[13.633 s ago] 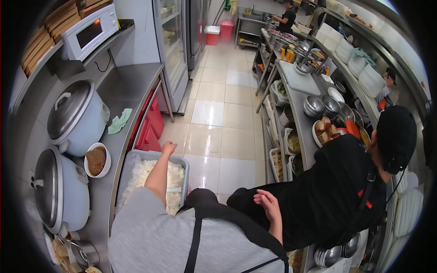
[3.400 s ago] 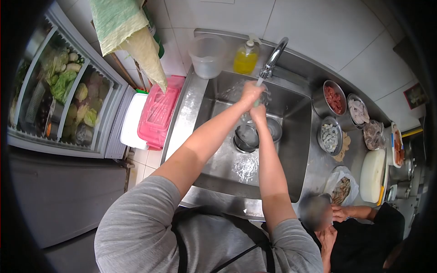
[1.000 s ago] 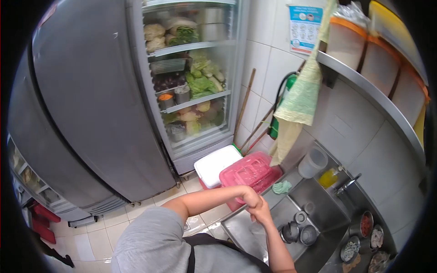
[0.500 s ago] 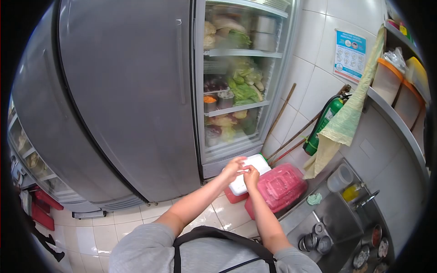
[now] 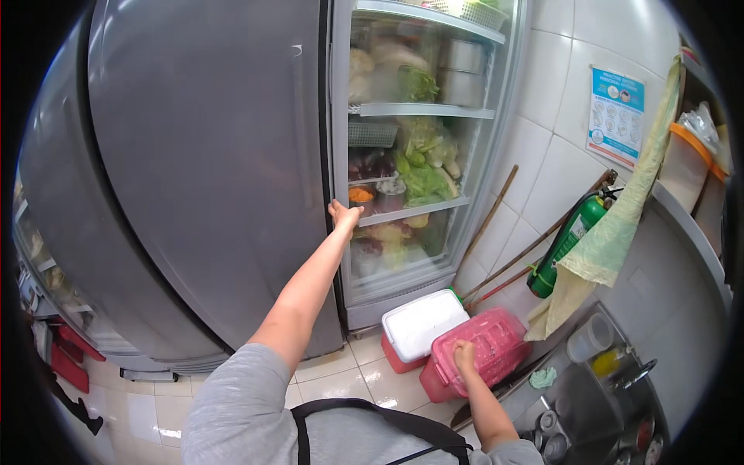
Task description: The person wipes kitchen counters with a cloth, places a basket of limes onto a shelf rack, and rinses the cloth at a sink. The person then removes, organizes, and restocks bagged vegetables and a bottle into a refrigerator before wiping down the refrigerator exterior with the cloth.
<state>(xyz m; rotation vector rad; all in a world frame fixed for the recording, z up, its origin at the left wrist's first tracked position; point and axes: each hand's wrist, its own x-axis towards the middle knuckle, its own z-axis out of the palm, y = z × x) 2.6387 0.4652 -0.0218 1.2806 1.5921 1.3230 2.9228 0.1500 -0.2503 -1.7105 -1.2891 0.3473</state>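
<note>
My left hand (image 5: 346, 215) reaches out to the glass-door refrigerator (image 5: 480, 170). Its fingers are hooked round the left edge of the door frame, beside the grey door. Behind the glass stand leafy green vegetables (image 5: 422, 167), a metal pot of something orange (image 5: 360, 195) and large metal pots (image 5: 463, 74). My right hand (image 5: 464, 355) is held low, curled closed, in front of a red plastic box with a lid (image 5: 496, 335). Whatever lies inside that fist, if anything, is hidden. A white-lidded red box (image 5: 422, 319) stands beside it on the floor.
A tall grey refrigerator door (image 5: 209, 155) fills the left. To the right are long wooden sticks (image 5: 496, 205), a green fire extinguisher (image 5: 573, 236), a hanging cloth (image 5: 608, 248), a wall shelf (image 5: 690, 221) and a metal sink (image 5: 597, 403) with pots around it.
My hands were together above the white lid and have parted. The left has moved up and left to the refrigerator door's edge; the right has come down and right, over the red box.
</note>
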